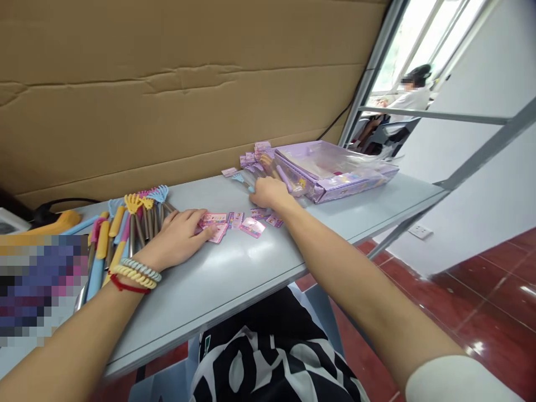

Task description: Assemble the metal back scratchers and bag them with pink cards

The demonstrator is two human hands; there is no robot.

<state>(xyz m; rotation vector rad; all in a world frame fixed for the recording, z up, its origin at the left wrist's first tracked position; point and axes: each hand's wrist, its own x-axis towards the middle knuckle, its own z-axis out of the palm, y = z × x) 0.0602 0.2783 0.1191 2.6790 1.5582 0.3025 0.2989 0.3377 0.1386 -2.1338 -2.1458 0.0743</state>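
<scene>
My left hand [180,237] lies palm down on the grey table, thumb and fingertips closed at the left side of a few pink printed cards [218,219]. More small cards [252,227] are spread just to the right of them. Farther back, my right hand [270,192] has its fingers curled round a light-blue back scratcher [240,178], whose claw end points left; the rest of it is hidden by the hand. Right beside this hand are clear-wrapped pieces with purple and tan handles [285,177]. Several loose back scratchers [134,209] in yellow, pink and blue lie left of my left hand.
An open purple box [324,192] with clear plastic over it stands at the table's right end. Cardboard [188,111] walls off the back. A metal frame [460,167] rises at the right. Beyond it, a person [412,97] sits by a window.
</scene>
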